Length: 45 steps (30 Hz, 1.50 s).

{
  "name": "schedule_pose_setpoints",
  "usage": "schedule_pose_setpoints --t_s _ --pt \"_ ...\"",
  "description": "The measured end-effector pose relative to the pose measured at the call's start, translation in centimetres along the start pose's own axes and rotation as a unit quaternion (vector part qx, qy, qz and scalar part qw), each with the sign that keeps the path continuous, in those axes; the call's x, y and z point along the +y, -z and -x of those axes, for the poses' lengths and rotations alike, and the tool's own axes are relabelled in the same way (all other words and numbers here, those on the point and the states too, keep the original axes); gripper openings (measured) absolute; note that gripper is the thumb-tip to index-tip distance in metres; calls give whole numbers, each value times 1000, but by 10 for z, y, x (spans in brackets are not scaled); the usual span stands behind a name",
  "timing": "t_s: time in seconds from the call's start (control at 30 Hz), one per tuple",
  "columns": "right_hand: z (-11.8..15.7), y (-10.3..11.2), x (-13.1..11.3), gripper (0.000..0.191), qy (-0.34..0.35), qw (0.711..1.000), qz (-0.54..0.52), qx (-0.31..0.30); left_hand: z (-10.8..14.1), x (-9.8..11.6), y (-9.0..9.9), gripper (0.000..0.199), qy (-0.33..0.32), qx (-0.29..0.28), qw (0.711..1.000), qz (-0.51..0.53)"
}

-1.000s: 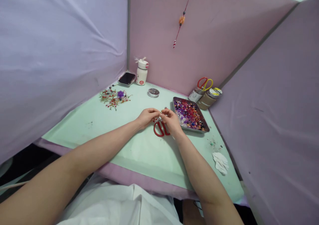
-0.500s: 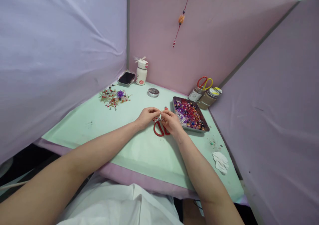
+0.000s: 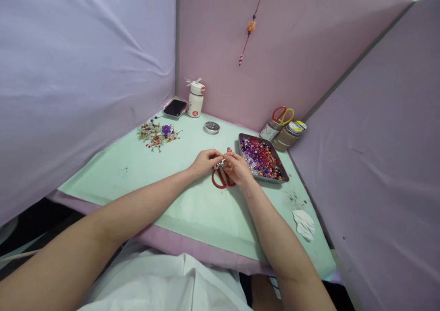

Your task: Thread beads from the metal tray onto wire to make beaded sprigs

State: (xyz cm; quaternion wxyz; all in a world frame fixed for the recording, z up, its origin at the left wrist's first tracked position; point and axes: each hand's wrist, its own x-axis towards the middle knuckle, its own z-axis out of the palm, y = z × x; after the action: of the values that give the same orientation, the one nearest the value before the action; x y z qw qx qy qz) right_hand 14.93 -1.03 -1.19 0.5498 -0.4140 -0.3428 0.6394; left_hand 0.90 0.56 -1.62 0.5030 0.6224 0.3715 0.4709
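My left hand [image 3: 205, 162] and my right hand [image 3: 238, 167] meet fingertip to fingertip over the middle of the table. Both are closed in a pinch. Whatever lies between the fingertips is too small to make out; a few small red and clear bits show just below them. Red-handled scissors [image 3: 217, 180] lie on the table under the hands, their blades mostly hidden. Close by on the right is a metal tray [image 3: 272, 180] of purple, orange, dark and clear beads with tangled red thread.
Strung beads [image 3: 158, 135] lie in a pile at left. Behind stand a phone [image 3: 176, 108], a white bottle [image 3: 195, 102] and a small round container [image 3: 211, 127]. Two jars [image 3: 288, 136], one holding scissors, stand back right. A crumpled white cloth [image 3: 304, 224] lies front right. A beaded string [image 3: 251, 26] hangs behind.
Both hands have shifted very slightly to the right, still pinched together. The things on the table have stayed in place.
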Motion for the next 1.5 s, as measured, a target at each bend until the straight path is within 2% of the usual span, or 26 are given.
schedule_pose_setpoints --t_s 0.3,0.57,0.7,0.97,1.1,1.23,1.37,1.5 --pt "0 1 3 33 30 999 38 -16 -4 -10 1 26 83 -22 987 138" --pt "0 -1 7 32 31 998 43 -44 -3 -11 -1 32 97 -7 980 172" --pt "2 -2 8 29 24 998 43 -39 -2 -10 -2 32 85 2 977 193" --pt "0 -1 8 31 20 999 19 -27 -3 -11 -2 27 69 -3 986 151" --pt "-2 -1 8 31 17 1000 -3 -11 -4 -14 -5 23 69 20 985 160" --pt "-3 -4 11 29 31 999 0 12 -4 -15 -7 20 84 38 981 168" --pt "-4 -5 14 28 53 998 1 30 -3 -15 -10 21 112 22 972 203" --pt "-3 -5 14 28 55 998 17 39 -1 -13 -10 20 116 16 977 177"
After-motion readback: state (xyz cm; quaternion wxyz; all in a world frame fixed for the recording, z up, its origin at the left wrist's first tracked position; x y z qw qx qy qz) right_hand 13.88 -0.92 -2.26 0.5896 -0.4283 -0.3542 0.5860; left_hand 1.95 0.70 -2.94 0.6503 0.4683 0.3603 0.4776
